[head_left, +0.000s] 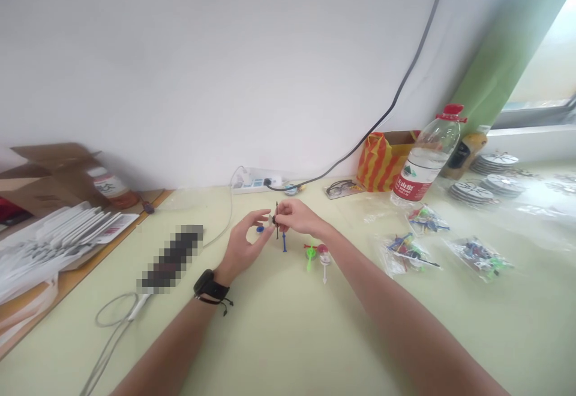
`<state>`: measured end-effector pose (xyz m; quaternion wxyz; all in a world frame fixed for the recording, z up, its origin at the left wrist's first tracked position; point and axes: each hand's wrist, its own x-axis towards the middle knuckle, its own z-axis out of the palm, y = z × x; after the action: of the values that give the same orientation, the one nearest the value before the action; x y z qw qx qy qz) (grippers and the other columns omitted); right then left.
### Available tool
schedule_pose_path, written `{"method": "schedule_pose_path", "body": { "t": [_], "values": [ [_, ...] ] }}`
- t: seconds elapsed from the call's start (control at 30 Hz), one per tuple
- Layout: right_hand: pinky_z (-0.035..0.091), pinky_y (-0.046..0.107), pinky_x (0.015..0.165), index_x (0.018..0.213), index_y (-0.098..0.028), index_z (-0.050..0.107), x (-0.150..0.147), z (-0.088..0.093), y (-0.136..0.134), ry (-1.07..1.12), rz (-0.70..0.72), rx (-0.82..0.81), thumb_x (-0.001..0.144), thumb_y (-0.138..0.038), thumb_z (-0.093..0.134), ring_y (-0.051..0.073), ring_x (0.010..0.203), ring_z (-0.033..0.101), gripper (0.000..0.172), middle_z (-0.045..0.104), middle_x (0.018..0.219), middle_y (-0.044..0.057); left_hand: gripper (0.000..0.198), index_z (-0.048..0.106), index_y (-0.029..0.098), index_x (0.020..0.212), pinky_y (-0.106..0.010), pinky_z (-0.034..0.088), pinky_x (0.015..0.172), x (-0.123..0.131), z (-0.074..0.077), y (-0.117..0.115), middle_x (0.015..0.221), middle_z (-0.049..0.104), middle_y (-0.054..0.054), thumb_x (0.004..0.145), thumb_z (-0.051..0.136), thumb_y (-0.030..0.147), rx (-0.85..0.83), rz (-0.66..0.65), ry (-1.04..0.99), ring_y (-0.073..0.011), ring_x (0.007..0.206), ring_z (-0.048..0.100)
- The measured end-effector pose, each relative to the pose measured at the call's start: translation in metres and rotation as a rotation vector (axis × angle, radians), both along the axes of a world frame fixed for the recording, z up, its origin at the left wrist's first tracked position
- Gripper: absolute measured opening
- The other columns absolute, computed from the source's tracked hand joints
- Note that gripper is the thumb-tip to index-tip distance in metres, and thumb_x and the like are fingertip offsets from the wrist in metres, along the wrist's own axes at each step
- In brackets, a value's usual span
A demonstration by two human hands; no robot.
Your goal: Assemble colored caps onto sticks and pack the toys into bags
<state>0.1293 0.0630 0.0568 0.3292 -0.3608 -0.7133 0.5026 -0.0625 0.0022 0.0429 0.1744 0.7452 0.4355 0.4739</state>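
A thin black pointer is pinched between the fingertips and thumb of the right hand, over the desk, its shaft running along the line from 12 to 6 o'clock. Taking that pointer as the centre of the dial, the right hand sits at 3 o'clock and the left hand at 8 o'clock, fingers curved and thumb brought in. A small pale piece shows by the left fingertips; whether they grip it or only steady it, I cannot tell.

A blue pointer lies close by at 5 o'clock and a blue disc near 8. At 4 o'clock is a loose group: a green pointer, a red disc and a white pointer. A clear bag of coloured parts lies well apart, between 3 and 4 o'clock.

The black pointer looks like light, fairly stiff plastic, probably smooth enough to twist in the fingers, and its slim shaft could bend or snap if pressed sideways. The thicker hub at mid-length seems the best place to hold; a gentle pinch should do.
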Motion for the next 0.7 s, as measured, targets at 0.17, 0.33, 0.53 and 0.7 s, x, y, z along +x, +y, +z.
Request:
{"method": "schedule_pose_path", "body": {
  "t": [0.17,0.33,0.53,0.7],
  "values": [
    [0.043,0.022,0.056,0.085,-0.019,0.059,-0.004,-0.005,-0.001,-0.087,-0.024,0.041,0.087,-0.024,0.058,0.013,0.065,0.059,0.006,0.065,0.074,-0.001,0.018,0.073,0.023,0.104,-0.036,0.056,0.089,0.004,-0.006,-0.002,0.107,0.074,-0.009,0.094,0.063,0.034,0.018,0.004,0.057,-0.0237,0.094,0.070],
    [0.042,0.027,0.064,0.103,-0.018,0.066,0.006,-0.009,0.007,-0.316,-0.133,0.091,0.085,-0.024,0.061,0.018,0.074,0.060,0.020,0.068,0.086,0.003,0.009,0.069,0.023,0.095,-0.037,0.054,0.089,-0.004,-0.013,0.001,0.100,0.075,-0.006,0.091,0.067,0.031,0.039,0.052,0.168,-0.0242,0.093,0.070],
    [0.043,0.028,0.068,0.093,-0.019,0.074,0.036,0.004,0.007,-0.567,0.014,0.113,0.072,-0.013,0.069,0.022,0.086,0.064,0.022,0.072,0.105,0.009,0.024,0.076,0.028,0.114,-0.046,0.046,0.104,-0.012,-0.027,0.012,0.115,0.075,-0.009,0.094,0.063,0.033,0.056,0.120,0.457,-0.0313,0.120,0.063],
    [0.043,0.023,0.063,0.094,-0.025,0.078,0.054,0.031,0.002,-0.762,0.443,0.051,0.064,-0.019,0.077,0.017,0.080,0.066,0.030,0.075,0.099,-0.002,0.024,0.075,0.027,0.113,-0.052,0.044,0.108,-0.018,-0.031,0.017,0.114,0.078,-0.005,0.095,0.060,0.030,0.016,0.184,0.543,-0.0334,0.128,0.058]
  ]
}}
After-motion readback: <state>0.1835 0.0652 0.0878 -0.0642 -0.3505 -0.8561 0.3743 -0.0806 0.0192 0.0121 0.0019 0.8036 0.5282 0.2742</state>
